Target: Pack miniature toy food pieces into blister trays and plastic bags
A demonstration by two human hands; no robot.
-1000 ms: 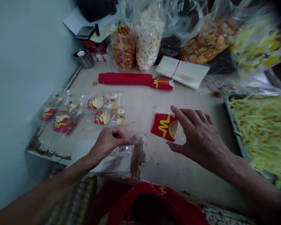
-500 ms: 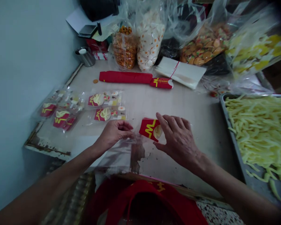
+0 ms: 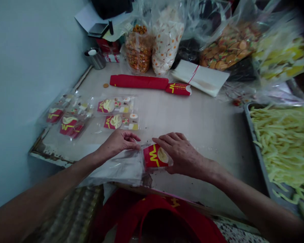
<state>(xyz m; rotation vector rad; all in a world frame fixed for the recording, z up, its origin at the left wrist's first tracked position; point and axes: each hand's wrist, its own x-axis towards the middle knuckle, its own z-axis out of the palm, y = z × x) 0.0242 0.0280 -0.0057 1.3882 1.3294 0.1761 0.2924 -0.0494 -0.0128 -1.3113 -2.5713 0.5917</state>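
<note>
My right hand (image 3: 179, 152) grips a small red fries carton (image 3: 150, 162) with a yellow zigzag mark and a pale round patch. The fingers lie over its right side and hide that end. My left hand (image 3: 123, 142) is closed in a pinch at the edge of a clear plastic bag (image 3: 114, 168), just left of the carton. The carton's left end meets the bag's right end; how far it is inside I cannot tell. Several packed bags with similar red cartons, one of them a flat packet (image 3: 113, 121), lie beyond my left hand.
A metal tray (image 3: 258, 168) of pale yellow fry-shaped strips stands at the right. Across the back are a row of nested red cartons (image 3: 139, 82), a banded stack of clear bags (image 3: 200, 77), big bags of small pieces (image 3: 164, 47) and a metal cup (image 3: 97, 60).
My right hand has brought the carton left and towards me, up against the bag. My left hand has stayed close to the bag's edge. The view has shifted slightly.
</note>
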